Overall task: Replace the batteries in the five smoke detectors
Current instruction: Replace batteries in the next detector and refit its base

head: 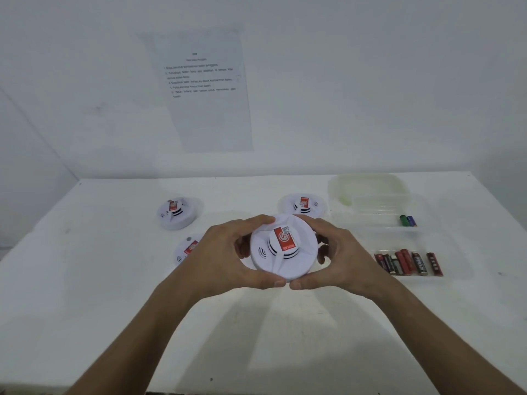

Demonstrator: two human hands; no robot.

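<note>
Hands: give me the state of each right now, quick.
Left hand: closed, fingers curled round the left edge of the detector.
Right hand: closed, fingers curled round the right edge of the same detector, thumb tips almost meeting in front.

White round plastic smoke detector (283,248) bears a red label; red and black cylindrical batteries (405,262); green and blue batteries (407,220)

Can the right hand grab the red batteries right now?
Probably not yet. The right hand and left hand are both gripping a detector. The batteries lie close on the right with nothing between, so it could likely reach them after letting go.
</note>
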